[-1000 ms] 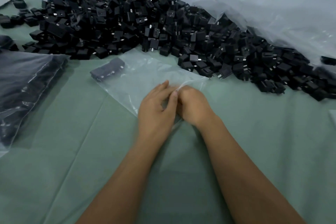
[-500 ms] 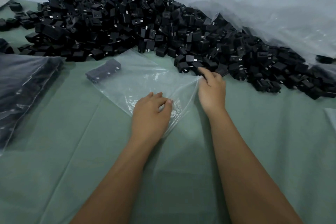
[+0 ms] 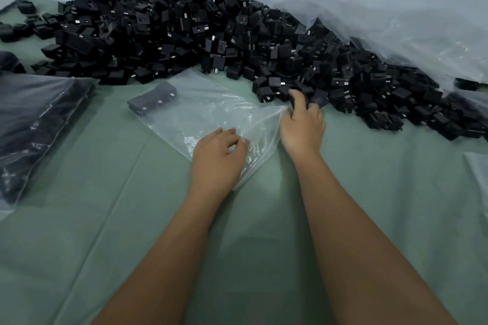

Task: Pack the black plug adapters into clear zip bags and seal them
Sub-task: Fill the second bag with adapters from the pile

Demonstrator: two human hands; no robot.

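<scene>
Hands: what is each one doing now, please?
Left hand: pinches the clear zip bag.
Right hand: grips a black plug adapter at the pile's edge.

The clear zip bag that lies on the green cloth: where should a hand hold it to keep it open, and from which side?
Probably at the open mouth of the clear zip bag, on the upper film layer near the left hand, coming from the near side. The mouth faces the person, and adapters already inside weigh down the far corner.
</scene>
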